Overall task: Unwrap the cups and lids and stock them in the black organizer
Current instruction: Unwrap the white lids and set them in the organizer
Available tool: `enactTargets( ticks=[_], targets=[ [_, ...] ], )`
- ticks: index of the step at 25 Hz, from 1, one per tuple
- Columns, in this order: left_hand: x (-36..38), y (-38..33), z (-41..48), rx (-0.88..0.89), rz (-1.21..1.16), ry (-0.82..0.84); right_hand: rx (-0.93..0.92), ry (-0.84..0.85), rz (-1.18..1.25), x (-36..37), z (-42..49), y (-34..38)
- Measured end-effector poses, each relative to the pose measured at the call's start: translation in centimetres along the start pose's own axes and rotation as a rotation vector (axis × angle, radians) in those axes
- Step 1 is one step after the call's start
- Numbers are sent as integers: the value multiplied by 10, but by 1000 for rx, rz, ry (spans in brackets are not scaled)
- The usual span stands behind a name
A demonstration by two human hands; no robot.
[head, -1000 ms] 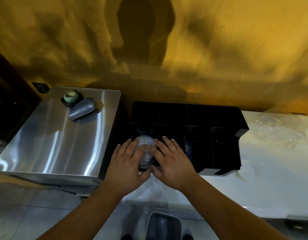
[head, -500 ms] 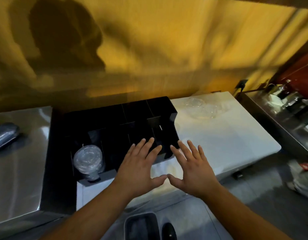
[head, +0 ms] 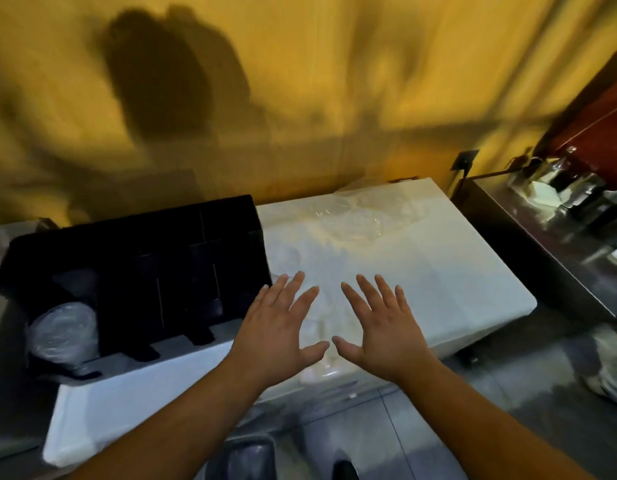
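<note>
— Both empty: our left hand [head: 277,336] and right hand [head: 379,332] are spread flat, fingers fanned, palms down, thumbs nearly meeting, nothing held.

— Agreed. Over what?

— They're above the near edge of the white counter [head: 456,271], just right of the black organizer [head: 133,237]. We can't tell whether they touch it.

— Cups?

— One stack of clear cups [head: 62,332] sits in the organizer's front-left slot. Its long axis runs roughly front to back, lying tilted, with a round end facing us. We can't tell if that end is rim or base.

— Wrapping?

— Clear crumpled plastic [head: 348,220] lies at the back of the counter, well apart from the hands. More clear plastic shows just under and between our hands, too blurred to name.

— Other slots?

— Dark; we can't see what's in them.

— Room?

— Yellow wall [head: 334,81] behind, with a shadow on it. A steel bench [head: 542,244] on the right carries shiny clutter, blurred. Grey tiled floor [head: 421,427] below, and a dark bin [head: 244,459] at the bottom edge.
</note>
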State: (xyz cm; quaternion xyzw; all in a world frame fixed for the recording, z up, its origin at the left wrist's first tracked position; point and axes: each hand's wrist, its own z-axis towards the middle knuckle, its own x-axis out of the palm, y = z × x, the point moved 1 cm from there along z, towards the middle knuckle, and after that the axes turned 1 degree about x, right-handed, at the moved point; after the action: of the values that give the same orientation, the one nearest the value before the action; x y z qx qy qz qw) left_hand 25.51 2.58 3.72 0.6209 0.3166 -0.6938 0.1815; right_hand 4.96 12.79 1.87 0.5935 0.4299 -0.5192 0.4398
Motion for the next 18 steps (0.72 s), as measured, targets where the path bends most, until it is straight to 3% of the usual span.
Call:
enactTargets(
  ticks=[10,18],
  targets=[
    [47,-46,25,-335,-17,114,-155,75,27,15,31,-69],
    [77,-36,47,-378,-67,96,-179,144,-56,26,48,-67]
  ],
)
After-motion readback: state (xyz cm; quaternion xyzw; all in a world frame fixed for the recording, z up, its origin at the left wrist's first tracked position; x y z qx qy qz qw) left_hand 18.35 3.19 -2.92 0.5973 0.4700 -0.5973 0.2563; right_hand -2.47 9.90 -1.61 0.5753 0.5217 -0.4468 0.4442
